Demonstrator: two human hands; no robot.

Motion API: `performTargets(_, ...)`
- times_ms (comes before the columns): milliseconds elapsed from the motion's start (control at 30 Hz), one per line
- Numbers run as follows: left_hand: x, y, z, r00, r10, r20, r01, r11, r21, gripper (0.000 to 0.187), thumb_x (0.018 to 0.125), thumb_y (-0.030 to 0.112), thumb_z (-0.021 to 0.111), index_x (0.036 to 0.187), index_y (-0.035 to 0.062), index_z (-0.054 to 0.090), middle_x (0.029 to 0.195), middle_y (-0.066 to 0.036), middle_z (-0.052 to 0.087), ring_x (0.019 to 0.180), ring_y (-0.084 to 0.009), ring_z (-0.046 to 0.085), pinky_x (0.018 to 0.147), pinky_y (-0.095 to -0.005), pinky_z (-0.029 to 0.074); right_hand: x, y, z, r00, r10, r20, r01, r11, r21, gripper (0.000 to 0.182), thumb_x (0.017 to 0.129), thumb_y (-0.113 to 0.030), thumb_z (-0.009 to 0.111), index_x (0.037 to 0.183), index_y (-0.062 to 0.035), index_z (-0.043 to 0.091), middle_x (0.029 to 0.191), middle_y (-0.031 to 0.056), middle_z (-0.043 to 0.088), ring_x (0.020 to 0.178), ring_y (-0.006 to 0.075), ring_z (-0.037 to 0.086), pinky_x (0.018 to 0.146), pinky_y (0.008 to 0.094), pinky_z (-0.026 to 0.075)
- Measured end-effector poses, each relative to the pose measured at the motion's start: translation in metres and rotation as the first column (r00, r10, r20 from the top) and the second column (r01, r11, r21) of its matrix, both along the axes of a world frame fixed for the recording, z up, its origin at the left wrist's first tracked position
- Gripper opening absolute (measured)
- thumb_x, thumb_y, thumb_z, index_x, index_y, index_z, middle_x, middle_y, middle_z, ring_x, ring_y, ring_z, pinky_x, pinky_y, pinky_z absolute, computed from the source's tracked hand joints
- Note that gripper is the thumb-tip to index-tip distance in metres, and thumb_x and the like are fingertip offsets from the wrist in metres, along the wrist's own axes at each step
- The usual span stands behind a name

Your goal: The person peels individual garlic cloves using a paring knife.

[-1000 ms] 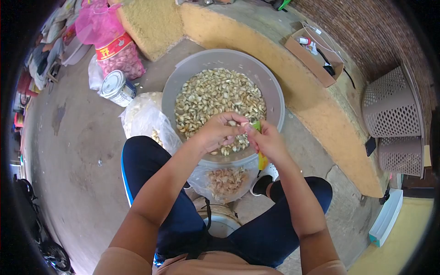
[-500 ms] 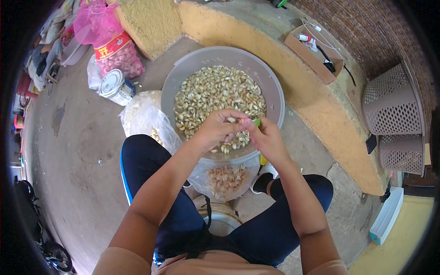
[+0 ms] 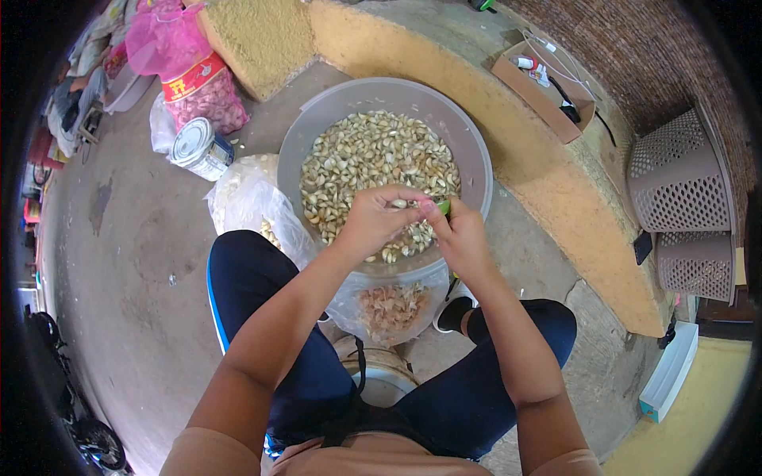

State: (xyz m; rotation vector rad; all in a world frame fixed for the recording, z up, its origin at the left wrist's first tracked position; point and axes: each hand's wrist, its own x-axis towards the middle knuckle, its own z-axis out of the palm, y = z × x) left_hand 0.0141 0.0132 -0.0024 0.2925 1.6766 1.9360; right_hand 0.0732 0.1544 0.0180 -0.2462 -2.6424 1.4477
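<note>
My left hand (image 3: pixel 381 216) is closed in a pinch over the near side of a large grey basin (image 3: pixel 481 159), with a garlic clove (image 3: pixel 399 204) at its fingers. My right hand (image 3: pixel 462 232) meets it fingertip to fingertip, wrapped round a green handle (image 3: pixel 444 208) like a paring knife's; its blade is hidden. Many garlic cloves (image 3: pixel 373 155) fill the basin below both hands. Against the basin's near side, a clear plastic bag (image 3: pixel 345 305) holds brownish garlic skins (image 3: pixel 394 308). Left of the basin is a white plastic bag (image 3: pixel 258 198) with pale cloves inside.
A metal can (image 3: pixel 202 151) and a pink mesh sack of garlic (image 3: pixel 208 103) stand at the upper left. A yellow ledge (image 3: pixel 548 206) curves along the right, bearing a cardboard box (image 3: pixel 540 99). Grey perforated baskets (image 3: pixel 675 182) are at far right. A bucket (image 3: pixel 381 381) sits between my legs.
Both hands stay together over the basin. My right hand has turned slightly, and my left fingers have shifted a little around the clove. The yellow item by my foot now shows less.
</note>
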Motion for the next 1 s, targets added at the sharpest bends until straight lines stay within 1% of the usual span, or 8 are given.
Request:
performTargets(200,0.002,0.002,0.004,0.982,0.034,-0.186,-0.045,0.998,-0.052,0.014,0.075,0.003,0.062,0.089,0.0013,0.063,0.079,-0.005,0.061,0.052,-0.0043,0.050,0.043,-0.0170,0.038,-0.002,0.002,-0.001,1.000,0.015,-0.010,-0.014,0.996,0.086,0.043,0.082,-0.034,0.053,0.067,0.0049,0.048,0.057,0.0227,0.052,0.057,0.0392,0.054,0.052,0.0416,0.042)
performTargets(400,0.003,0.004,-0.002,0.858,0.118,-0.500,-0.187,0.978,-0.089,0.016,0.067,0.001,0.065,0.083,0.0003,0.064,0.083,-0.009,0.063,0.076,-0.0144,0.060,0.068,-0.0243,0.045,-0.002,0.001,0.005,0.999,0.047,-0.018,-0.044,0.985,0.165,0.042,0.082,-0.034,0.054,0.068,0.0047,0.049,0.059,0.0227,0.053,0.059,0.0393,0.054,0.054,0.0417,0.042)
performTargets(600,0.002,0.005,-0.003,0.773,0.124,-0.622,-0.236,0.966,-0.102,0.020,0.068,0.002,0.066,0.087,0.0020,0.063,0.076,-0.006,0.063,0.064,-0.0133,0.059,0.057,-0.0224,0.044,-0.002,0.003,0.007,0.996,0.087,0.014,-0.088,0.989,0.114,0.039,0.082,-0.033,0.054,0.071,0.0042,0.051,0.062,0.0216,0.054,0.058,0.0359,0.054,0.053,0.0390,0.042)
performTargets(667,-0.004,0.001,0.006,0.987,-0.058,-0.153,0.043,0.994,-0.101,0.019,0.074,0.008,0.063,0.091,0.0007,0.060,0.073,-0.006,0.060,0.058,-0.0092,0.053,0.048,-0.0199,0.040,-0.002,0.008,0.012,0.991,0.113,0.070,-0.117,0.992,0.053,0.038,0.082,-0.033,0.054,0.072,0.0038,0.052,0.062,0.0209,0.054,0.056,0.0342,0.054,0.052,0.0373,0.041)
performTargets(733,-0.009,-0.004,0.007,0.956,-0.229,0.184,0.223,0.973,0.049,0.018,0.079,0.015,0.060,0.089,0.0001,0.058,0.067,-0.004,0.055,0.050,-0.0062,0.046,0.040,-0.0184,0.034,-0.003,0.014,0.015,0.982,0.165,0.092,-0.166,0.986,0.002,0.037,0.082,-0.033,0.055,0.073,0.0035,0.053,0.061,0.0201,0.054,0.056,0.0327,0.053,0.053,0.0359,0.041)
performTargets(900,-0.009,-0.007,0.019,0.814,-0.275,0.512,0.181,0.957,0.226,0.030,0.085,0.030,0.051,0.076,0.0014,0.055,0.057,0.002,0.044,0.040,-0.0036,0.034,0.034,-0.0180,0.025,-0.002,0.023,0.016,0.949,0.297,0.107,-0.305,0.950,0.072,0.036,0.081,-0.033,0.056,0.073,0.0024,0.053,0.059,0.0166,0.051,0.056,0.0268,0.050,0.053,0.0339,0.039)
performTargets(967,-0.011,-0.008,0.009,0.842,-0.343,0.416,0.316,0.939,0.136,0.029,0.085,0.029,0.052,0.076,0.0014,0.054,0.058,0.001,0.045,0.041,-0.0033,0.035,0.034,-0.0179,0.025,0.000,0.022,0.015,0.929,0.362,0.077,-0.369,0.920,0.135,0.032,0.081,-0.030,0.056,0.072,0.0002,0.052,0.054,0.0103,0.048,0.050,0.0171,0.045,0.049,0.0302,0.037)
performTargets(1000,-0.012,-0.008,0.005,0.848,-0.382,0.368,0.378,0.922,0.085,0.029,0.085,0.029,0.052,0.077,0.0014,0.054,0.058,0.001,0.046,0.041,-0.0031,0.035,0.034,-0.0178,0.024,0.000,0.021,0.017,0.921,0.372,0.116,-0.386,0.911,0.148,0.036,0.080,-0.033,0.056,0.073,0.0014,0.052,0.058,0.0142,0.050,0.055,0.0232,0.048,0.052,0.0332,0.038)
